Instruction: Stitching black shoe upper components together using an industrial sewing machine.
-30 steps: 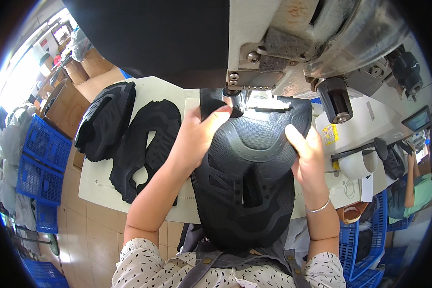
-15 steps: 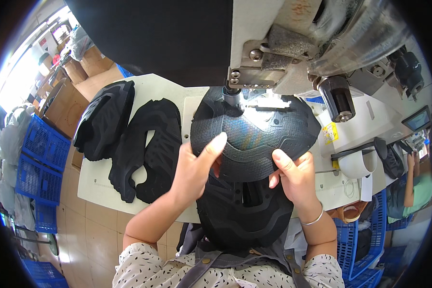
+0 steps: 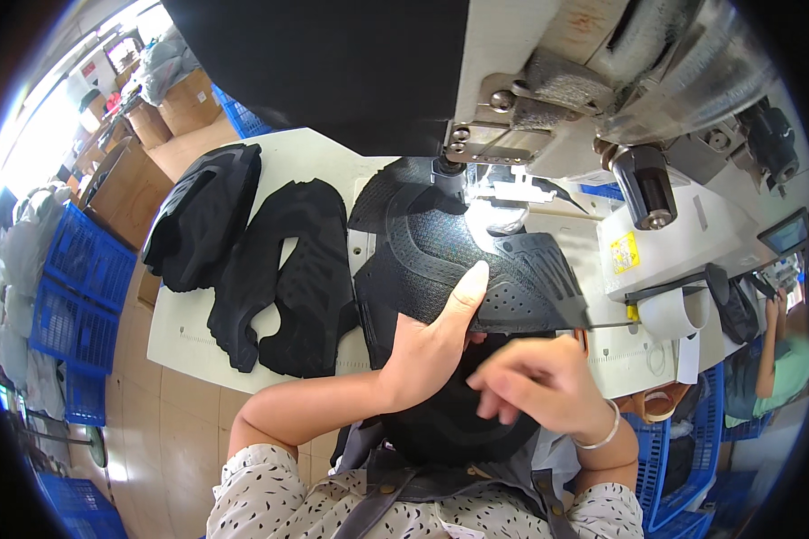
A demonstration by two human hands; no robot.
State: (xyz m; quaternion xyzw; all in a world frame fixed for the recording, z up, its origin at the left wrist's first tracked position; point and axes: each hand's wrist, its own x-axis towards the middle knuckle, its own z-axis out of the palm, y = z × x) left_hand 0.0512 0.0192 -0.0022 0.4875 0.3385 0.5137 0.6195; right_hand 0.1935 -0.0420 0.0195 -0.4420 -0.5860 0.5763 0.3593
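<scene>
A black textured shoe upper point(image 3: 427, 242) lies under the head of a sewing machine point(image 3: 503, 135), lit by its lamp. My left hand point(image 3: 427, 355) grips its near edge, thumb flat on top and fingers mostly hidden beneath. My right hand point(image 3: 548, 382) is off the piece, just to the near right of it, with loosely bent fingers and nothing visible in them; it is slightly blurred. Below it, other black shoe uppers point(image 3: 458, 422) lie at the table's front edge, partly covered by my hands.
More black uppers lie on the left of the white table point(image 3: 184, 332), one flat point(image 3: 306, 269) and a stack point(image 3: 202, 216) behind it. Blue crates point(image 3: 76, 260) and cardboard boxes point(image 3: 126, 189) stand at left. Another blue crate point(image 3: 683, 458) and a co-worker point(image 3: 773, 359) are at right.
The upper has been turned under the machine head, its side now toward me. My left hand has shifted right along it. My right hand has let go and drawn back toward me.
</scene>
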